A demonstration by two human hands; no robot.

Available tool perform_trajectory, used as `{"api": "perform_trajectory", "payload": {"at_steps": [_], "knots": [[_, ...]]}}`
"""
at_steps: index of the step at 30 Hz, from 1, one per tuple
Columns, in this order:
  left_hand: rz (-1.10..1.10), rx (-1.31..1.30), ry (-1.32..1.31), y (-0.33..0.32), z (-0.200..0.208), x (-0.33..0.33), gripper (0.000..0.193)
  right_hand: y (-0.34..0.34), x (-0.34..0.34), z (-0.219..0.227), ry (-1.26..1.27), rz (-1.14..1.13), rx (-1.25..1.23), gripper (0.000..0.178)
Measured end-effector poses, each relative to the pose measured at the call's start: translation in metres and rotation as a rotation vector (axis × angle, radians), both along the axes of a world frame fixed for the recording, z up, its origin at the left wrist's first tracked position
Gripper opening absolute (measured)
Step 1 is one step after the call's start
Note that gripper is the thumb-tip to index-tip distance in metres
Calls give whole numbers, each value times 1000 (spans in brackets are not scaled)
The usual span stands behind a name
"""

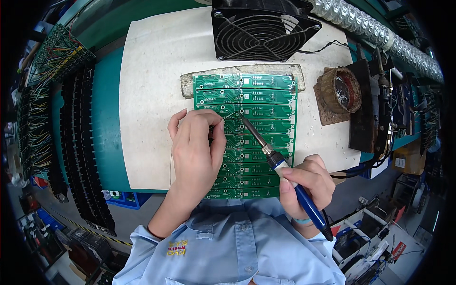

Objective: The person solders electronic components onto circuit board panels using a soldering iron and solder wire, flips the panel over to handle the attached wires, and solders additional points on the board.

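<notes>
A panel of green circuit boards [270, 97], split into several long strips, lies in front of me with its far edge on a worn pale bar [188, 86]. In my right hand [308, 184] is a soldering iron [304, 202] with a blue and white handle. Its tip meets the board near the middle of the third strip from the far end. Over the panel's left side, my left hand [197, 142] pinches a thin solder wire [230, 116], whose end reaches toward the iron's tip. The wire also trails down beside my left wrist.
A black fan [261, 35] stands beyond the panel. At the right are a round brown tin [339, 90] on a stained base and a dark stand with cables. A silver flexible duct [375, 33] crosses the far right. Black slotted racks [83, 142] and wired boards [59, 54] line the left.
</notes>
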State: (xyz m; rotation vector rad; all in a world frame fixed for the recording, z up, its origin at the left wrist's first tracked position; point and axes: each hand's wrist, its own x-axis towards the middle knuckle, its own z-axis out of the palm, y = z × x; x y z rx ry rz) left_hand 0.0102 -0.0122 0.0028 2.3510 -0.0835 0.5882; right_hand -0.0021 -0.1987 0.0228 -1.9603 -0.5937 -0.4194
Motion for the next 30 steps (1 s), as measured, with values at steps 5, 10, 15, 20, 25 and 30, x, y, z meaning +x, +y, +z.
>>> {"api": "perform_trajectory", "payload": {"at_steps": [5, 10, 15, 20, 25, 30], "knots": [[12, 37, -2, 1, 0, -1, 17, 4, 1, -2, 18, -5, -17, 17], [-1, 71, -2, 1, -1, 0, 16, 7, 2, -1, 29, -11, -37, 12], [-4, 98, -18, 0, -2, 1, 16, 8, 2, 0, 31, -13, -52, 9], [3, 87, -16, 1, -1, 0, 14, 1, 0, -2, 13, -12, 5, 17], [-8, -88, 27, 3, 0, -3, 13, -19, -7, -21, -58, -439, 163, 27], [3, -140, 47, 4, 1, -6, 14, -27, -4, -19, 133, -573, 49, 24]]}}
